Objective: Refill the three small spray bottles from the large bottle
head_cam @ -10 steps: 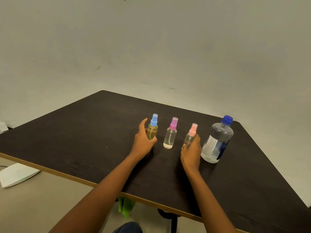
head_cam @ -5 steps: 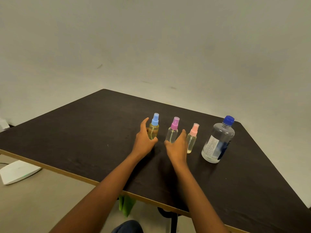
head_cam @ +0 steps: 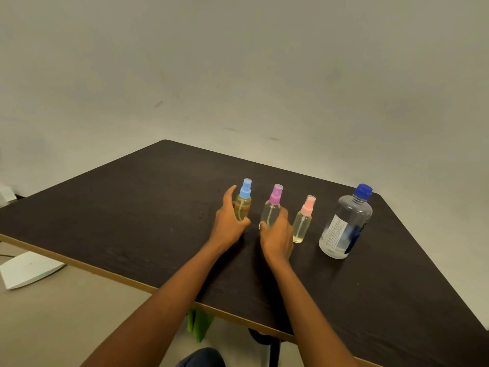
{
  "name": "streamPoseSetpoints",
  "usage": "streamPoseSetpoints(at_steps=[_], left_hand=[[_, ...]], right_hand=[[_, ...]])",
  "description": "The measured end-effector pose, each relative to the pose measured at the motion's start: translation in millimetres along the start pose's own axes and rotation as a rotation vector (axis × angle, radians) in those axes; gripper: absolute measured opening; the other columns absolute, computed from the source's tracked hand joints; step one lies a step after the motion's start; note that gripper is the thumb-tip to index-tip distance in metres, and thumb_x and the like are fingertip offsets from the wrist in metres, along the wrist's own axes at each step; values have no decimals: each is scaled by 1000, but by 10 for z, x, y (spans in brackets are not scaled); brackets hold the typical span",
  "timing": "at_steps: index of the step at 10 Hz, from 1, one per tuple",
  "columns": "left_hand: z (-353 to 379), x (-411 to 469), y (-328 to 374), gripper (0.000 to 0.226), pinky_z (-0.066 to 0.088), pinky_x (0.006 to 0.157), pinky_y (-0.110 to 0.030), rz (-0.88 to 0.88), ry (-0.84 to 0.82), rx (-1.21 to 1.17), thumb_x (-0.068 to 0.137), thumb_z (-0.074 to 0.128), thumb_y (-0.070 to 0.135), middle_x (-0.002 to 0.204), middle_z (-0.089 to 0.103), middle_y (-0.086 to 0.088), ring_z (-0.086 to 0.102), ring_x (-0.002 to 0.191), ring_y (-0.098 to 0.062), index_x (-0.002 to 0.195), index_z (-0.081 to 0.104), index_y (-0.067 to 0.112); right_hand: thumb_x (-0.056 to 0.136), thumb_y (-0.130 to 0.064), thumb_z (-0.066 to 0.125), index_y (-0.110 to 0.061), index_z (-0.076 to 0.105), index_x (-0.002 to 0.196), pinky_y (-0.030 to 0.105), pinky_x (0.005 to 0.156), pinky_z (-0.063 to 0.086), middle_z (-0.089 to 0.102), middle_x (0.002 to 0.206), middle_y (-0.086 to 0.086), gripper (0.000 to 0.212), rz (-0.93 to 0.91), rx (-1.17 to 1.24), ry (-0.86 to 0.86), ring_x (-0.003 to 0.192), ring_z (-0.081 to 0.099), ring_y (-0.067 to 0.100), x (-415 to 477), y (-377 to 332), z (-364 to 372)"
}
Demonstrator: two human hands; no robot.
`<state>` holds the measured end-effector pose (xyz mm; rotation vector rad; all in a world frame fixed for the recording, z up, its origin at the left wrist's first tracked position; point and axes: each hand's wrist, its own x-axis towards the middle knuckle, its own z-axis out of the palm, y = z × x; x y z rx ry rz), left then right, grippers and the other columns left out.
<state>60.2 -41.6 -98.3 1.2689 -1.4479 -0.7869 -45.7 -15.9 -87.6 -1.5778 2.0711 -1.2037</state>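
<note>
— Fingers first: what are they on?
— Left hand (head_cam: 229, 225) curls around the blue-capped spray bottle (head_cam: 243, 205), thumb in front; right hand (head_cam: 276, 234) wraps the base of the purple-capped spray bottle (head_cam: 272, 210).
— Both standing?
— Upright on the table (head_cam: 132, 207), long axes vertical, as is the pink-capped spray bottle (head_cam: 303, 221) just right of the right hand, untouched.
— And the large bottle (head_cam: 346, 223)?
— Farthest right, capped, nearer the right hand. Forearms reach forward, palms low.
</note>
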Motion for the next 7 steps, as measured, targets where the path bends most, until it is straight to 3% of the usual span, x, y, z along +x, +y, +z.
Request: streamPoseSetpoints(at_steps=[2, 4, 5, 6, 7], left_hand=[[-2, -3, -4, 88, 47, 83, -28, -10, -10, 18, 79, 62, -4, 122, 50, -6, 56, 97, -17, 147, 13, 23], [-4, -5, -13, 86, 45, 84, -28, 5, 9, -1, 80, 64, 2, 119, 49, -3, 55, 98, -16, 146, 13, 24], [-16, -31, 46, 84, 41, 87, -26, 5, 27, -48, 82, 67, 11, 114, 45, 2, 50, 101, -12, 146, 14, 24], [-20, -61, 71, 79, 36, 98, -31, -7, 119, -120, 84, 66, 19, 126, 48, -3, 45, 115, -14, 146, 17, 21], [-52, -197, 138, 68, 34, 105, -40, 73, 331, -8, 85, 64, 25, 137, 46, -3, 38, 128, -21, 142, 29, 20]], right_hand=[[89, -15, 57, -11, 27, 139, 39, 90, 46, 52, 128, 13, 58, -1, -21, -13, 118, 50, 26, -22, 21, 19], [90, -19, 56, -5, 2, 146, 38, 98, 40, 34, 145, 17, 79, 5, 11, -66, 128, 41, 28, -76, 17, -42], [91, -21, 55, -8, 0, 147, 37, 99, 40, 26, 150, 13, 79, -34, -36, -114, 130, 39, 25, -204, 25, -192], [90, -19, 56, -12, 35, 139, 30, 88, 45, 50, 133, 8, 54, -117, -54, -46, 115, 53, 18, -362, 93, -448], [89, -15, 57, -12, 63, 102, 21, 69, 46, 64, 91, 2, 15, -219, -49, 85, 84, 61, 13, -444, 165, -745]])
